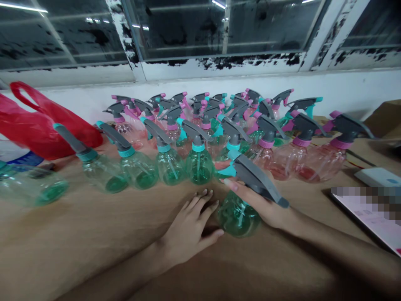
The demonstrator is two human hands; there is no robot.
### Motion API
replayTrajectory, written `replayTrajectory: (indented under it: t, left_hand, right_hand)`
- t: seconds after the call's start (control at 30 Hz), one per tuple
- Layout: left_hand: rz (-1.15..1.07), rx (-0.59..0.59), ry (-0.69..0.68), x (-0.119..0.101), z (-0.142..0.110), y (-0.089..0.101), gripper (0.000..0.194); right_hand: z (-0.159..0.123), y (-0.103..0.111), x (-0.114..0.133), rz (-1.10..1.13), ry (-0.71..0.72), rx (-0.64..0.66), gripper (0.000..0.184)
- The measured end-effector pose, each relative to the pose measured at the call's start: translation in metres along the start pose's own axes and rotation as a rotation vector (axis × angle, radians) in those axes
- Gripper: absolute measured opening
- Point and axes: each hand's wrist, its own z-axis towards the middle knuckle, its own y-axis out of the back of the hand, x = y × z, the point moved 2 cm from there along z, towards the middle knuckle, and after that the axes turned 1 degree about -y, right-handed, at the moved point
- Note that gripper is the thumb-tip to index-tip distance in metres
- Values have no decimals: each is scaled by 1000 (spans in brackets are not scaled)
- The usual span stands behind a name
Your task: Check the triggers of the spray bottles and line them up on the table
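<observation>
My right hand is wrapped round the neck of a green spray bottle with a grey and turquoise trigger head, which leans slightly at the front of the group. Flat on the table, just left of that bottle, lies my left hand, its fingers spread and holding nothing. Behind both hands runs a front row of spray bottles: green ones such as this bottle towards the left and middle, pink ones such as this bottle at the right. Further pink and green bottles crowd behind them, partly hidden.
A red plastic bag rests at the far left, beside a clear green bottle at the edge of view. On the right are a tablet-like screen, a white box and a brown carton. Windows and a white wall stand behind the wooden table.
</observation>
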Motion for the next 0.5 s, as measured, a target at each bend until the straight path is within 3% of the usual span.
replayTrajectory:
  t: [0.5]
  left_hand:
    - [8,38,16,-1,1,2,58]
  right_hand:
    - [5,-1,3,167,-77,42,36]
